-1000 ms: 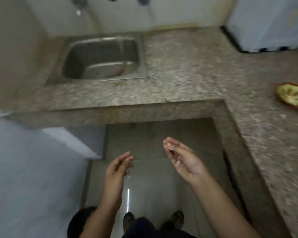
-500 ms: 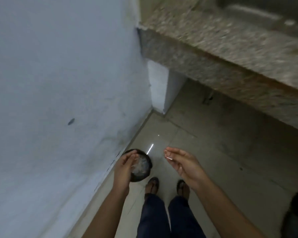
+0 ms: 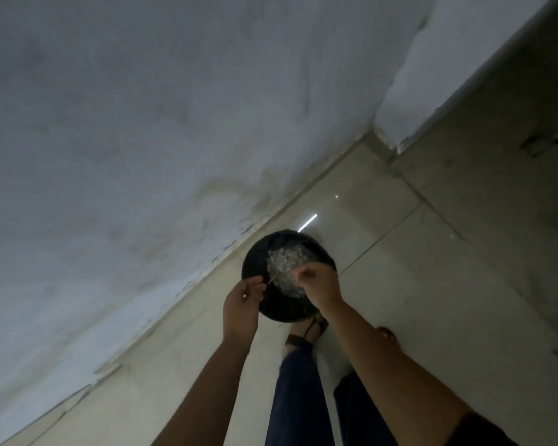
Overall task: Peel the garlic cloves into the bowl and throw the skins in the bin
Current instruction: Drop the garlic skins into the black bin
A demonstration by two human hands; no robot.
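**Black round bin** [image 3: 253, 262]: centre of frame, on the tiled floor [image 3: 416, 300], just beside the wall [image 3: 142, 123]. It holds a pale heap of garlic skins [image 3: 285, 268].

**Left hand** [image 3: 242, 304]: at the bin's lower-left rim. The fingertips pinch what looks like a thin pale sliver of skin [image 3: 270, 281], which pokes out over the opening.

**Right hand** [image 3: 316, 284]: over the bin's lower right, fingers curled downward, back to the camera. Whether it holds anything cannot be told.

**Bowl and cloves:** out of view.

**Risks, as judged:**
- The papery skins may cling to the fingers instead of dropping.
- A flick to free them could scatter bits over the rim onto the floor, or onto the sandalled foot [image 3: 303, 336] just below the bin.
- The left hand sits at the very edge, so a release there may miss.
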